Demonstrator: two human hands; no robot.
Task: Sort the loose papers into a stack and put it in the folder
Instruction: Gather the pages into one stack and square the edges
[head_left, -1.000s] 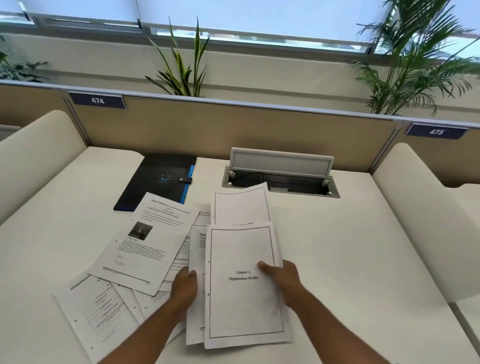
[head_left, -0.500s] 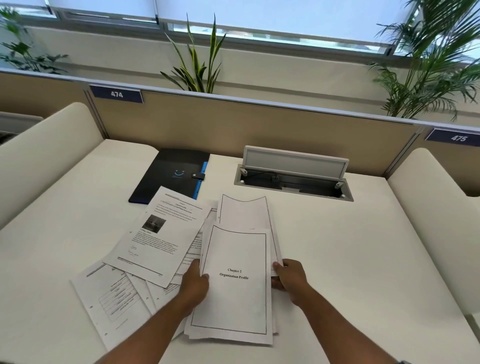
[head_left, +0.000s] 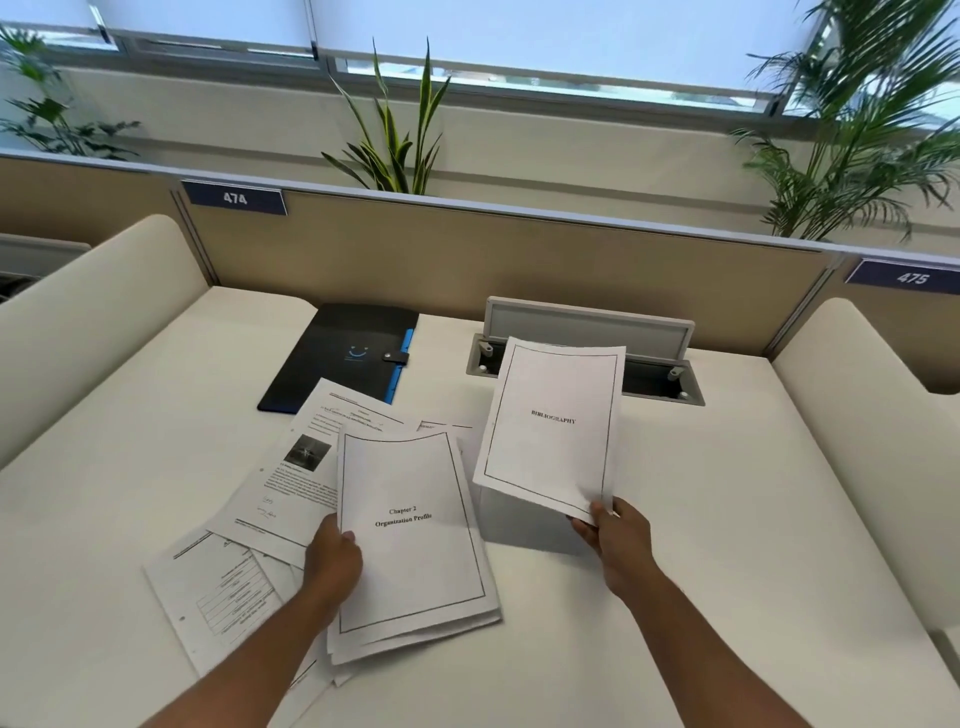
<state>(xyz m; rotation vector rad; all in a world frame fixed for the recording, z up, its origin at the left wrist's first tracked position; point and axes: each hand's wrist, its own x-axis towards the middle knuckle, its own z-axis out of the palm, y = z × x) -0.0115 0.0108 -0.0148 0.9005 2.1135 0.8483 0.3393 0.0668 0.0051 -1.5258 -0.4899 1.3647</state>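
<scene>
papers (head_left: 415, 535) make up a small pile under the left hand (head_left: 332, 558), whose grip is curled on the pile's left edge, thumb on top of the "chapter 2" page. that pile lies near the middle of the desk (head_left: 727, 545), its long axis running near to far with a slight lean to the left. more loose sheets (head_left: 291, 478) fan out to its left and beneath it, not yet squared up.

the right hand (head_left: 618, 540) pinches the near right corner of a single sheet (head_left: 553, 426) headed "bibliography", held up off the desk and tilted, just right of the pile and apart from it. its long axis runs much the same way as the pile's, so it looks ready to go across to the left and down onto the pile with little turning. the right hand is the nearer one for that; the left would steady the pile.

the folder (head_left: 343, 353) lies closed on the far left, beyond the loose sheets, touched by neither hand. it sits nearer the left hand, and its strap looks fastened, so i judge the stacking is still only partly done.
</scene>
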